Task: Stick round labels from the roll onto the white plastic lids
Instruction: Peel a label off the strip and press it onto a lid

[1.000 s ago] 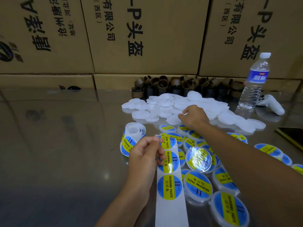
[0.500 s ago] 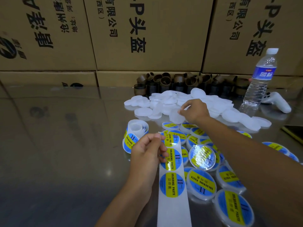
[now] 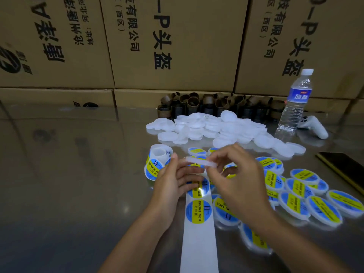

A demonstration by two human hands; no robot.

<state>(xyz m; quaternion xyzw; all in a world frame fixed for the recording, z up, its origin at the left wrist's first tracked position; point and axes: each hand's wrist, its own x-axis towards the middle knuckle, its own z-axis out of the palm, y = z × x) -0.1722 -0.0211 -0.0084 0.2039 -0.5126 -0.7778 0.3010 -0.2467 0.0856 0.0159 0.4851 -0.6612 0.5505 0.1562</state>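
White plastic lid [image 3: 200,162] is clamped in our right grip [image 3: 236,180]; just left, our left grip [image 3: 173,184] touches the label strip [image 3: 199,243], whether clamped we cannot tell.

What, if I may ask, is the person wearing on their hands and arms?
Nothing that shows. The left hand and the right hand are bare, without gloves, and no ring, watch or bracelet is visible. Both forearms are uncovered down to the picture's lower edge, with no sleeve in view.
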